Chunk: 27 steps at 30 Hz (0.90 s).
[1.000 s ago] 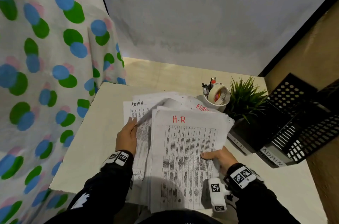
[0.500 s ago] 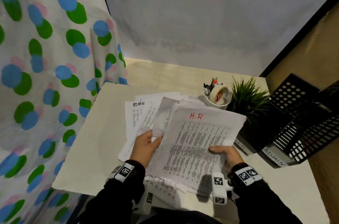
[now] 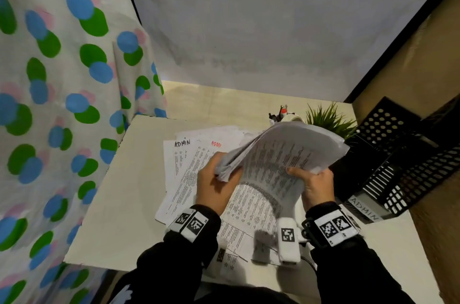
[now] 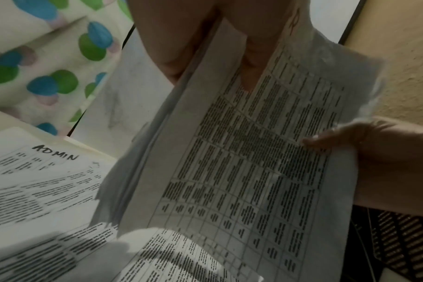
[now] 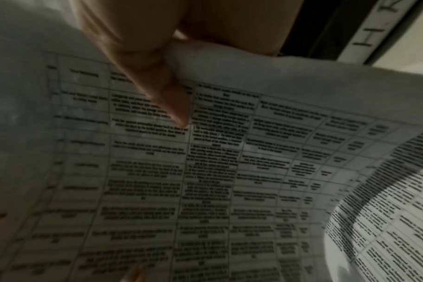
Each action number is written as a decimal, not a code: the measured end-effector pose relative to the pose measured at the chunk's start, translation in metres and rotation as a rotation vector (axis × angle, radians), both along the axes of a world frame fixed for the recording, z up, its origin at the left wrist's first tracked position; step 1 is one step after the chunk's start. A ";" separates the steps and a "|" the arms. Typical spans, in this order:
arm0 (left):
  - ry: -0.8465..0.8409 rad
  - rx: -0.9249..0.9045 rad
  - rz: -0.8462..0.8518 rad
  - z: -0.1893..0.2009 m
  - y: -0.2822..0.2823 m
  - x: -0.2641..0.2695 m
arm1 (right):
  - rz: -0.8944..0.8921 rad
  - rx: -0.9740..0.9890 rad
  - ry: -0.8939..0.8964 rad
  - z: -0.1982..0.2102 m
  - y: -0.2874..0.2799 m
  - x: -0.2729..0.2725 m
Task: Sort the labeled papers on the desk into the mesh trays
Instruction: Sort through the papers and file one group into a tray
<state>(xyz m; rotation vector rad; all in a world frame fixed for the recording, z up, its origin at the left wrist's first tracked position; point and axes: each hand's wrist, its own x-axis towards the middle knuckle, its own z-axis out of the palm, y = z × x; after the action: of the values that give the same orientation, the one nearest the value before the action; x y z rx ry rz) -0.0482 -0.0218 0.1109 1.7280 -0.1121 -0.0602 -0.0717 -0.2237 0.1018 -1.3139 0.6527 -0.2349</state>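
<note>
A pale desk (image 3: 119, 194) is carrying loose papers (image 3: 184, 174) printed with dense black text. One sheet is showing "ADMIN" in black marker, its neighbour "ADMI" in red. At the desk's right edge, black mesh trays (image 3: 408, 154) are standing stacked and tilted; the front of one is bearing a white label reading "ADMIN", and the right wrist view is catching another label reading "H R".

Above the papers, both hands are lifting a stack (image 3: 286, 154) of white sheets printed with ruled tables. The stack is bending upward, its long axis running from the person out toward the trays. The left hand (image 3: 216, 184) is gripping its near left corner, thumb on top. The right hand (image 3: 316, 186) is pinching its near right edge, thumb pressing on the printed face.
</note>
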 end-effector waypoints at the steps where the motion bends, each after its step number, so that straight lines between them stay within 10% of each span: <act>1: 0.005 -0.015 0.007 -0.002 0.000 0.000 | 0.021 -0.005 -0.007 0.004 0.003 -0.002; 10: 0.546 -0.012 0.169 -0.046 -0.008 -0.004 | 0.096 0.020 0.178 -0.007 0.028 -0.030; 21: -0.115 0.510 -0.370 0.075 -0.092 0.051 | -0.137 -0.021 0.172 -0.019 -0.086 -0.031; 27: -0.254 0.723 -0.466 0.100 -0.187 0.078 | 0.067 -0.460 0.405 -0.054 -0.100 -0.047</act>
<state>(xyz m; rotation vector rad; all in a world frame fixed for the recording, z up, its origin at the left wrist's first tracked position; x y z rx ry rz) 0.0301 -0.2092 0.2109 2.3905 -0.7572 -0.2478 -0.1185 -0.3236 0.0477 -1.8483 0.9293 -0.0625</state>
